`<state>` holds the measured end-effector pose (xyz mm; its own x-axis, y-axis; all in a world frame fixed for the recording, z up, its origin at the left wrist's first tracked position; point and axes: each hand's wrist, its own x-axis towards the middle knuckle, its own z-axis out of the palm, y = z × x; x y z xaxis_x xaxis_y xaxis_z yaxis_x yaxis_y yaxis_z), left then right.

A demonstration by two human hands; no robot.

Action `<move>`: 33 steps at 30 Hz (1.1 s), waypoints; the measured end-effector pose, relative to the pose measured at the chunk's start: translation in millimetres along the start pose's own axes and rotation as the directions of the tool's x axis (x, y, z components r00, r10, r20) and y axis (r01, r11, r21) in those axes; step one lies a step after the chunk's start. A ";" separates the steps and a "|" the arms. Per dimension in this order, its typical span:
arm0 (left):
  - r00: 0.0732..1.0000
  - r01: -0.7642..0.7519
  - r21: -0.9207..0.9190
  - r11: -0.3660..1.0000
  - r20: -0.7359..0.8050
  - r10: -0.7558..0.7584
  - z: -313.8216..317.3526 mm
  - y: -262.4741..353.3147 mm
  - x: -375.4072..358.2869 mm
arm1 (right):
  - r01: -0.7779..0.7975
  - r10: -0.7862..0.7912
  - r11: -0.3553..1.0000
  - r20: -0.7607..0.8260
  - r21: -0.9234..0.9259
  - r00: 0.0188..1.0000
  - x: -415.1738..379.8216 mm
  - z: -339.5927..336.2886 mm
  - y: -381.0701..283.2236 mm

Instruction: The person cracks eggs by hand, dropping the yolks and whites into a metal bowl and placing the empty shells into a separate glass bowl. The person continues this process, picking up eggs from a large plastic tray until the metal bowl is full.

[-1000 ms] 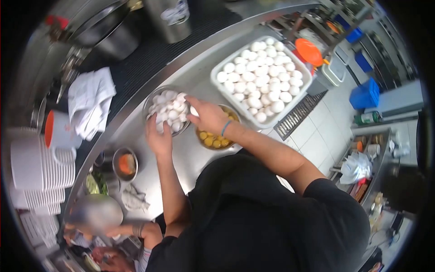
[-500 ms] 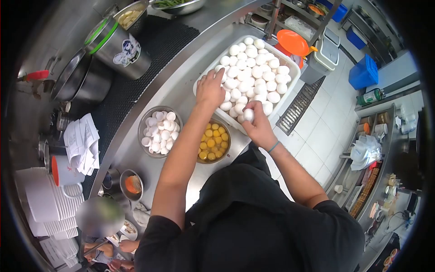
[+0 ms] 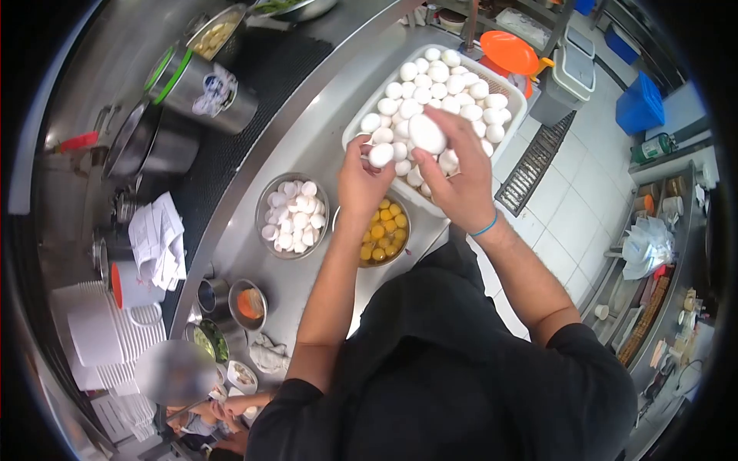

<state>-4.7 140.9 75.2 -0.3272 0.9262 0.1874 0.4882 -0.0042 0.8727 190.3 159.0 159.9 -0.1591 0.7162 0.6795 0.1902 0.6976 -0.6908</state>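
Observation:
A white egg [image 3: 380, 155] sits in the fingertips of my left hand [image 3: 364, 188], which is closed on it at the near left of the crate. My right hand [image 3: 464, 175] grips another white egg [image 3: 427, 134] between thumb and fingers, lifted above the pile. Beneath both hands is a white plastic crate [image 3: 507, 131] heaped with white eggs. A metal bowl of raw yolks [image 3: 387, 230] stands below my left wrist, partly hidden by the forearm. To its left, a metal bowl holds broken eggshells [image 3: 296, 219].
A co-worker's hands [image 3: 231, 407] are at the lower left, near small bowls. An orange lid [image 3: 509, 52] lies beyond the crate's far right corner. Stacked white plates [image 3: 104, 330] and a steel pot with a green rim [image 3: 207, 92] stand along the left shelf.
My left hand has drawn back from the pile with an egg in its fingers. My right hand has raised its egg higher over the crate. The camera view has shifted slightly.

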 end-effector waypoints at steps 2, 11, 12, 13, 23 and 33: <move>0.999 -0.031 -0.015 0.999 -0.031 0.030 -8.1 -3.6 -19.3 | 0.116 -0.117 0.993 -0.062 -0.029 0.991 -1.9 13.5 -5.2; 0.997 -0.011 0.127 0.992 -0.080 0.022 -40.0 -38.1 -73.9 | -0.053 0.077 0.995 0.322 -0.083 0.944 -74.1 81.3 13.3; 0.997 0.034 0.095 0.995 -0.078 -0.027 -43.0 -42.6 -80.9 | -0.060 0.082 0.995 0.309 -0.078 0.948 -74.0 81.5 10.6; 0.994 0.042 0.072 0.997 -0.101 -0.035 -45.2 -47.2 -86.5 | -0.172 0.175 0.984 0.316 -0.038 0.932 -72.1 82.7 7.7; 0.997 -0.003 -0.030 1.000 -0.081 0.001 -75.9 -50.2 -115.9 | -0.707 0.524 0.705 0.721 -0.067 0.453 -82.3 97.2 21.1; 0.955 0.288 -0.488 0.824 0.077 -0.288 -85.4 -54.6 -131.8 | -0.520 0.398 0.852 0.711 -0.053 0.580 -91.5 100.1 21.2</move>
<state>-57.3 -13.1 41.3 -0.3909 0.9142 -0.1071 -0.0873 0.0791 0.9930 111.9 110.1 58.3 -0.7050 0.7070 -0.0564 0.2961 0.2212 -0.9292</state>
